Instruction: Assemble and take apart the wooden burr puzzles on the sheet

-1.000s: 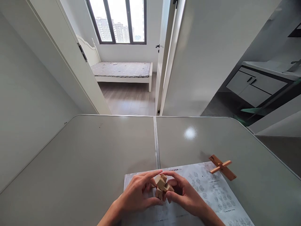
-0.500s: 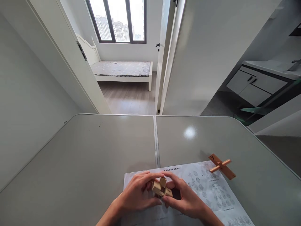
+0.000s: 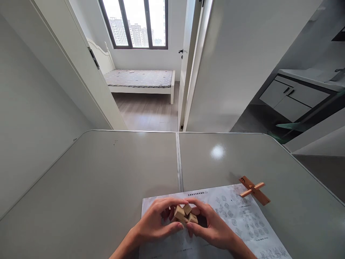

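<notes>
A small pale wooden block puzzle (image 3: pixel 184 214) is pinched between both of my hands, just above a printed instruction sheet (image 3: pixel 237 216). My left hand (image 3: pixel 155 223) curls round its left side, thumb below and fingers over the top. My right hand (image 3: pixel 212 226) grips its right side the same way. Both hands are closed on the puzzle, and their fingers hide its lower part.
A darker wooden cross-shaped piece (image 3: pixel 254 190) lies at the sheet's far right corner. The grey table (image 3: pixel 107 180) has a seam down its middle. Beyond it an open doorway shows a bed (image 3: pixel 140 79), and cabinets (image 3: pixel 293 97) stand at the right.
The puzzle has been turned in my fingers and lowered slightly toward the sheet. My hands have closed in tighter around it. The cross piece has not moved.
</notes>
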The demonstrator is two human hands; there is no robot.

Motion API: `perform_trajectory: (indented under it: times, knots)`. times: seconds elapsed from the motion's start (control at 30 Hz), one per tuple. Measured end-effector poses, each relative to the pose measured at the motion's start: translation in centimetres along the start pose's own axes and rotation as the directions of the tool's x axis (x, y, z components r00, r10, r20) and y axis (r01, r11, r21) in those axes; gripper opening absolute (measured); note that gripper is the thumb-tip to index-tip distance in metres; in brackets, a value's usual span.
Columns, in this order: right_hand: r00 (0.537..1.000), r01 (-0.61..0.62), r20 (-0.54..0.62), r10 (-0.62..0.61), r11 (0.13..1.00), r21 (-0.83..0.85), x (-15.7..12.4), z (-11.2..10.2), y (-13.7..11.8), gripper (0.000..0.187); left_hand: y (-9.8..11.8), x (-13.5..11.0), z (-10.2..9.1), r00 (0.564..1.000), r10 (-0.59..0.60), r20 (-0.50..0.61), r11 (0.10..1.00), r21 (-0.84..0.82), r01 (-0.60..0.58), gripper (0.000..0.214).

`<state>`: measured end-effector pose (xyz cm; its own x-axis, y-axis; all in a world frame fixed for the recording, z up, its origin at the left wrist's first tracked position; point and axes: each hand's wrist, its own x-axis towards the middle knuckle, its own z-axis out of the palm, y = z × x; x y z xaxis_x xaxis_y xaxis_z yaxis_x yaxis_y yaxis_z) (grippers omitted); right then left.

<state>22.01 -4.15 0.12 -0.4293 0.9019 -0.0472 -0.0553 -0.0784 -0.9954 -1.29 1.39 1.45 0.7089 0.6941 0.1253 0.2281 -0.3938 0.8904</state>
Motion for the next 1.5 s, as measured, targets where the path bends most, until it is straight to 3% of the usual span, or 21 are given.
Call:
perform_trajectory:
  times: [0.17, 0.4, 0.7, 1.23, 1.5]
  knots:
    - [1.000, -0.007, -0.014, 0.007, 1.000, 0.022, -0.2, 0.0, 0.3, 0.056, -0.5, -0.1, 0.2, 1.000, -0.020, -0.015, 0.997, -0.081, 0.019, 0.048]
    - [1.000, -0.008, -0.002, 0.008, 1.000, -0.008, 0.0, 0.2, 0.0, 0.052, -1.1, 0.0, 0.6, 0.998, -0.063, -0.008, 0.993, -0.100, 0.062, 0.058]
    - [1.000, -0.010, -0.029, 0.006, 0.994, -0.108, -0.1, 0.1, 0.7, 0.050, -0.7, 0.3, 0.6, 0.998, -0.064, 0.016, 0.997, -0.043, 0.064, 0.073]
    - [1.000, -0.013, 0.000, 0.013, 0.996, -0.090, -0.1, 0.2, -0.3, 0.044, -0.5, 0.4, 0.6, 1.000, -0.015, -0.009, 0.999, 0.038, 0.015, 0.068]
    - [1.000, -0.006, 0.007, 0.007, 0.999, -0.034, -0.1, 0.2, -0.4, 0.046, -0.5, 0.4, 0.7, 0.999, 0.041, -0.033, 0.998, 0.039, -0.040, 0.038]
